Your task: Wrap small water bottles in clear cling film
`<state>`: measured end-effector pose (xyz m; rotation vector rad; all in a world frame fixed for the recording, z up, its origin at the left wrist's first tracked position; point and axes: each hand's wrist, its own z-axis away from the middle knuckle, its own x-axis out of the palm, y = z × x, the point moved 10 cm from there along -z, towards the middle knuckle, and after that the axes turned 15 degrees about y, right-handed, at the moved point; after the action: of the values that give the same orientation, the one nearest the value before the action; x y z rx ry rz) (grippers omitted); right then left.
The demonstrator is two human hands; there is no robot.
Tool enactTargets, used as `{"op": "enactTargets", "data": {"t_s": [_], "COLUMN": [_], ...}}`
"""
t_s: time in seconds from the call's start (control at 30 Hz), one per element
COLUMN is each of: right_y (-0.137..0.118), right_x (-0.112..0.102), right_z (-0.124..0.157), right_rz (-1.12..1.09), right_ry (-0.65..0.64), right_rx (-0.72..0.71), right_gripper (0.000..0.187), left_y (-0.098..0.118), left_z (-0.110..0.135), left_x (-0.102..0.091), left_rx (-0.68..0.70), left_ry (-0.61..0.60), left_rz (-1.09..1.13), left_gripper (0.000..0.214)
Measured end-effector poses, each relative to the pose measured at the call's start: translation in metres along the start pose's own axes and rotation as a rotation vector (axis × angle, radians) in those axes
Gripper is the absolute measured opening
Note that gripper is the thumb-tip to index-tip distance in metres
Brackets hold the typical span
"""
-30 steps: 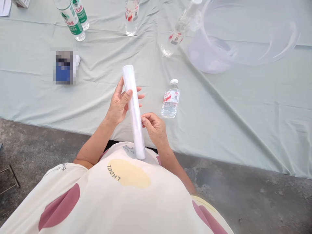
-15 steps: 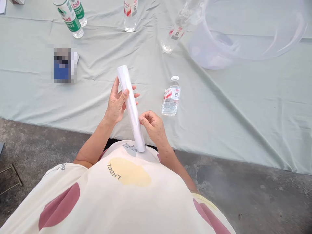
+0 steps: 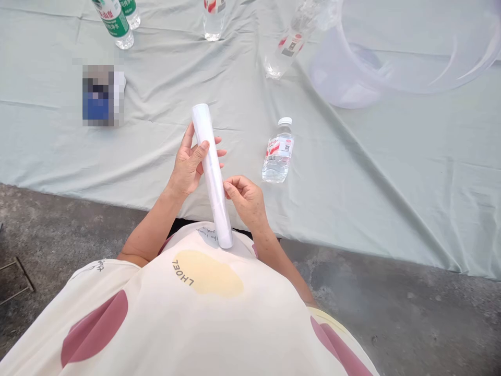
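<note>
A slim whitish roll of plastic film (image 3: 213,175) slants in front of my body, its lower end by my shirt and its upper end over the table. My left hand (image 3: 190,163) holds its upper half, thumb across the front and fingers behind. At the roll's right side, lower down, my right hand (image 3: 247,201) is closed in a pinch of thumb and forefinger against the film's edge. The tips hide exactly what is pinched. To the right of the roll, a small clear water bottle (image 3: 277,155) with a white cap is the nearest other object.
A pale green cloth (image 3: 352,198) covers the table. Behind are a large clear plastic tub (image 3: 344,89), a tilted clear bottle (image 3: 287,49), another red-labelled bottle (image 3: 214,23) and green-labelled bottles (image 3: 116,26). A blurred-out blue and white item (image 3: 99,99) lies at left.
Both hands keep their hold on the roll, which has barely shifted. The table and its bottles sit slightly higher in view, as the camera has tipped a little.
</note>
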<state>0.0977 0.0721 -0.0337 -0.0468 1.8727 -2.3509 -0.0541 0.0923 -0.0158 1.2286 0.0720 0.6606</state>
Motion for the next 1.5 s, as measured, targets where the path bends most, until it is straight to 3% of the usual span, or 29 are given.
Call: {"op": "enactTargets", "data": {"t_s": [0.27,0.57,0.8,0.9,1.03,1.23,1.4,1.5], "right_y": [0.006,0.012,-0.003,0.002,0.006,0.017,0.023,0.018], "right_x": [0.004,0.000,0.000,-0.003,-0.020,-0.031,-0.041,-0.017], "right_z": [-0.002,-0.007,-0.012,-0.014,-0.018,-0.027,-0.043,-0.056], "right_rz": [0.130,-0.035,-0.064,-0.104,-0.210,-0.258,-0.222,-0.323], "right_ry": [0.004,0.063,0.067,0.085,0.209,0.180,0.246,0.108], "right_rx": [-0.014,0.047,0.016,0.044,0.075,0.156,0.234,0.314], "right_gripper": [0.014,0.014,0.020,0.021,0.022,0.030,0.042,0.063], "left_y": [-0.002,-0.019,-0.060,-0.067,-0.058,-0.036,-0.018,-0.011], "left_z": [0.002,-0.008,0.028,0.033,0.023,0.023,0.025,0.029], "left_x": [-0.001,-0.005,0.021,0.018,0.002,0.005,-0.002,0.000], "left_rx": [-0.002,-0.093,-0.318,-0.355,-0.314,-0.260,-0.187,-0.192], "left_ry": [0.006,-0.059,-0.260,-0.199,-0.055,-0.166,-0.200,-0.256], "left_rz": [-0.008,0.119,0.079,0.088,0.124,0.193,0.056,0.003], "left_gripper": [0.083,0.035,0.061,0.074,0.073,0.045,0.045,0.047]}}
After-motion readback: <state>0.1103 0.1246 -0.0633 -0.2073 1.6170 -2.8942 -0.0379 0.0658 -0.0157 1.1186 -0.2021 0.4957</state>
